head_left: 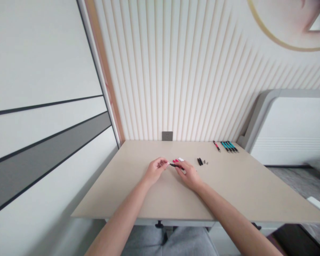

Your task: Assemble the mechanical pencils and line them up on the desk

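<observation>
Over the middle of the desk, my right hand [188, 173] is closed around a slim black pen piece [173, 165] that points left. Its thin end reaches the fingertips of my left hand [155, 170], which are pinched together. Whatever lies in that left pinch is too small to make out. Just behind my right hand lie red pen parts [175, 161] and white pen parts [180, 159], partly covered by the fingers. To the right are black pen parts [200, 161] side by side, with small grey metallic pieces [205, 162] beside them.
Toward the back right of the beige desk [128, 185] lie a red and black pen [217, 146] and a row of several teal and black pens [229, 147]. A dark wall socket [167, 136] sits behind the desk. A white panelled cabinet [50, 142] stands on the left.
</observation>
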`<state>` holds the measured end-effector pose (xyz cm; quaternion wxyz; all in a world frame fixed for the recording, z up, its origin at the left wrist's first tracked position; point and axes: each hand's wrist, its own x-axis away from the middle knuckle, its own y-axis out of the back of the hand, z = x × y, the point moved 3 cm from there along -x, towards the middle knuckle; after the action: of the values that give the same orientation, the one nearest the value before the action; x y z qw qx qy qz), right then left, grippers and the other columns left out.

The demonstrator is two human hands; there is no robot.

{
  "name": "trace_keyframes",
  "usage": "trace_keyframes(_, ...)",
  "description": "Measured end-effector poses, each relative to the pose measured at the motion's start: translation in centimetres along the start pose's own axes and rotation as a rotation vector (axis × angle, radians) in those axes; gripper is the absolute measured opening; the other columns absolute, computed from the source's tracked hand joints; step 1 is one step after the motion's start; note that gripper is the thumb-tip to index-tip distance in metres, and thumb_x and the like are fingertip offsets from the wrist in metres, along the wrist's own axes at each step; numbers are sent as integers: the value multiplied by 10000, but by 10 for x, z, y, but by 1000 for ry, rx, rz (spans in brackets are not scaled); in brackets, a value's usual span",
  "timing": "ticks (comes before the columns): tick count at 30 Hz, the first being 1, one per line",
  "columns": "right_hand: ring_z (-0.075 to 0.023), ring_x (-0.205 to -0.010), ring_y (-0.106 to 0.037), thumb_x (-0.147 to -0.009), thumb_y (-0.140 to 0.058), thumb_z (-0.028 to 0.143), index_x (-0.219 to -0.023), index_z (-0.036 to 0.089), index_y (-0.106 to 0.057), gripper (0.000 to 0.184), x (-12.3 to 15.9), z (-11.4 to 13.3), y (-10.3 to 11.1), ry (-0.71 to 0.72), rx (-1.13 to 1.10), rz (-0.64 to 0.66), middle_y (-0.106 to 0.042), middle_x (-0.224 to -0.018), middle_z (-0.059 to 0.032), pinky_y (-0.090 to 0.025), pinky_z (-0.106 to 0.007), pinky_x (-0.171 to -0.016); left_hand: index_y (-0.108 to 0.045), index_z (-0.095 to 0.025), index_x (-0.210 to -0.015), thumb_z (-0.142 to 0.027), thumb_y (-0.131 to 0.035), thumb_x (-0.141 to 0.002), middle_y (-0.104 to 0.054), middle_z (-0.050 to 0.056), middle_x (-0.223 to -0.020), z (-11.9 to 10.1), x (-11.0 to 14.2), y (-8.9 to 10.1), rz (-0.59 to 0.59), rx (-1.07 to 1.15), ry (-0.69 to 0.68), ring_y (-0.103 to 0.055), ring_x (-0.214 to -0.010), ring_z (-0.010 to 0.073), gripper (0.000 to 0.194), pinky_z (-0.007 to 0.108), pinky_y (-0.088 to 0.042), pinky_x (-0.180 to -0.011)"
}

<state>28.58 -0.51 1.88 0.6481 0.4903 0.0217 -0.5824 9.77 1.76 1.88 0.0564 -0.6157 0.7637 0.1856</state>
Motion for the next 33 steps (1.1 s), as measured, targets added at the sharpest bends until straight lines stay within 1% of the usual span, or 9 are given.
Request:
trace_keyframes(3, -218, -976, -612, -920, -482, 286, -1123, 236, -642, 263, -1, -4, 3, -56, 38, -26, -688, -1045, -80, -466, -400, -918, -626, -160, -929, -436, -582, -839, -636, 25, -779, 0, -2, 10, -90, -116, -2, -570, -670, 134, 293, 236, -470, -635)
trace_keyframes(6, -209, -884, -619, -918, -480, 321, -1076, 217, -660, 261, -2, -15, 10, -167, 53, -85, -692, -975, -83, -485, -367, -840, -629, -177, -938, -384, -545, -858, -653, 29, -800, 1, -5, 33, -267, -367, -4, -569, -650, 139, 237, 252, -470, -641)
trace_keyframes(9, -205, -860, -619, -904, -489, 335, -1032, 208, -673, 258, -1, -25, 13, -248, 46, -96, -692, -930, -80, -486, -349, -813, -636, -195, -943, -288, -525, -858, -688, 42, -857, 3, -5, 55, -337, -601, 2, -601, -716, 161, 168, 277, -472, -718)
trace_keyframes(12, -206, -861, -622, -895, -491, 336, -1028, 207, -678, 263, 0, -31, 13, -275, 54, -66, -696, -920, -77, -483, -347, -816, -657, -195, -921, -241, -519, -849, -710, 59, -883, 10, -3, 67, -284, -739, 77, -627, -739, 183, 162, 291, -467, -721)
trace_keyframes(17, -202, -844, -626, -889, -490, 329, -1028, 207, -682, 267, 0, -31, 10, -269, 56, -40, -701, -915, -67, -479, -344, -806, -694, -192, -903, -208, -557, -820, -726, 84, -894, 23, 0, 69, -178, -846, 157, -656, -843, 224, 161, 314, -456, -770)
trace_keyframes(22, -202, -843, -625, -889, -486, 324, -1027, 199, -683, 272, 0, -30, 9, -268, 58, -25, -702, -911, -66, -477, -338, -798, -714, -199, -901, -186, -582, -798, -732, 82, -906, 28, -2, 65, -95, -812, 153, -657, -851, 231, 168, 325, -454, -794)
trace_keyframes(27, -200, -816, -626, -885, -488, 324, -1018, 196, -687, 271, 0, -30, 10, -278, 71, -26, -702, -881, -63, -479, -334, -778, -678, -194, -1035, -225, -589, -796, -728, 67, -896, 22, -1, 67, -86, -746, 153, -650, -782, 205, 257, 295, -459, -726)
trace_keyframes(30, -199, -817, -627, -885, -488, 316, -1016, 199, -687, 265, 0, -30, 10, -278, 77, -23, -704, -885, -61, -478, -332, -778, -665, -194, -926, -274, -586, -798, -710, 34, -814, 17, 5, 74, -77, -726, 133, -633, -724, 183, 170, 269, -446, -670)
trace_keyframes(33, -200, -824, -627, -887, -487, 310, -1018, 202, -685, 261, 0, -30, 9, -263, 79, -17, -705, -886, -56, -476, -329, -780, -649, -197, -776, -314, -607, -773, -681, 10, -728, 13, 11, 80, -3, -717, 145, -612, -677, 173, 124, 254, -432, -628)
